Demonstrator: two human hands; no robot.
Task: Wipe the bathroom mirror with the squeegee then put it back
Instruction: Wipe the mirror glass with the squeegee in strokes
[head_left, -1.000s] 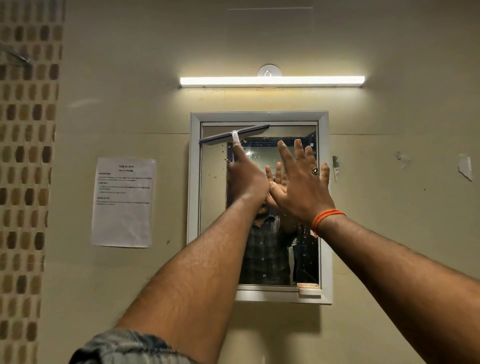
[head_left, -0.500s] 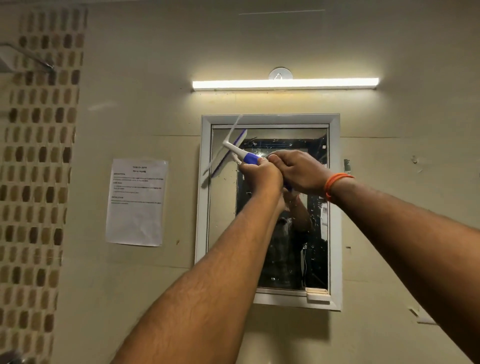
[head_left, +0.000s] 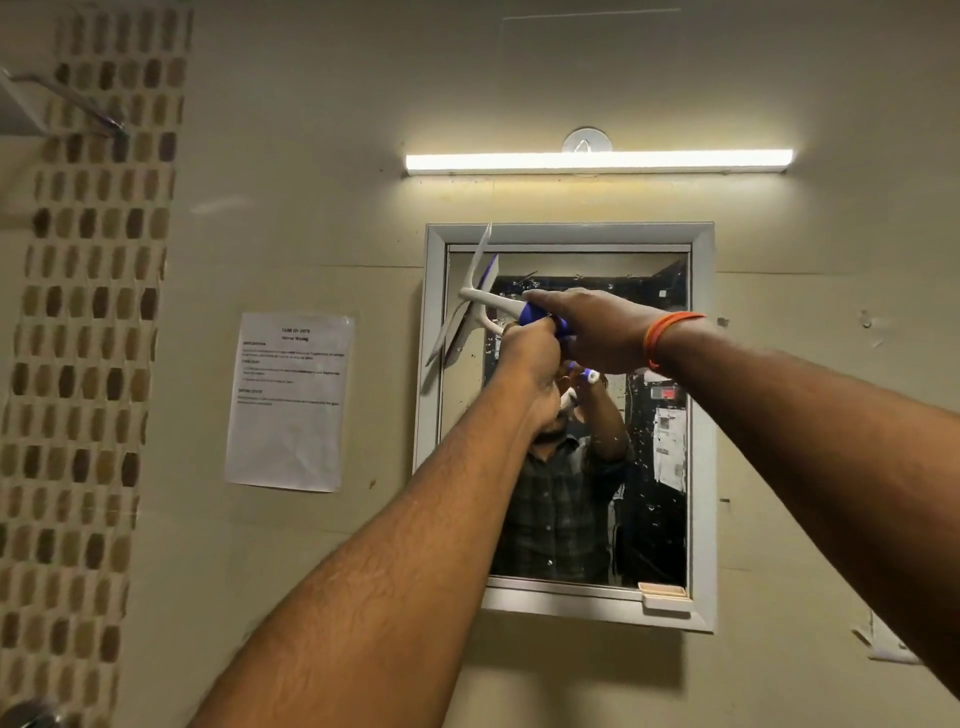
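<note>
Both hands, left hand (head_left: 530, 364) and right hand (head_left: 587, 332), gripped the squeegee (head_left: 475, 306) handle, its blade standing near-vertical against the upper left corner of the framed bathroom mirror (head_left: 660, 415).

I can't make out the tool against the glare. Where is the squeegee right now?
In the head view, the squeegee is at the mirror's upper left corner, blade nearly vertical along the frame, its handle held by both the left hand and right hand.
</note>
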